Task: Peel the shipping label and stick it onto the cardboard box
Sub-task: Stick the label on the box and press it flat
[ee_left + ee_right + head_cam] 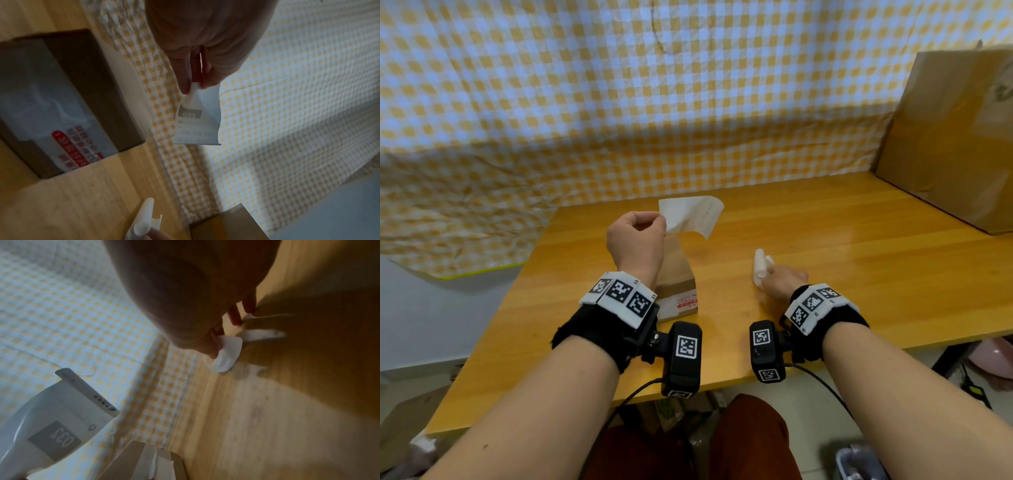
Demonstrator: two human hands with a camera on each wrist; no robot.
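Your shipping label (690,214) hangs in the air, pinched at one corner by your left hand (636,240), and it sits directly above the far end of the small cardboard box (677,286). So the box lies below and slightly toward you from the pinching fingers (185,78). The label's long axis runs out to the right from your grip in the head view, and its free end curls over. In the left wrist view you see thumb and forefinger closed on the corner, with the print showing mirrored through the paper, so I judge the sticky side faces that camera.

The box lies lengthwise away from you on the wooden table (859,267), its near end already carrying a red-printed sticker. Your left hand is clearly the nearer one to it.

Your right hand (782,281) is low on the table to the right of the box, fingers curled on a rolled white strip, probably the backing paper (760,269). That roll touches or nearly touches the tabletop. Whether you are gripping it firmly or letting go, the blurred right wrist view does not settle.
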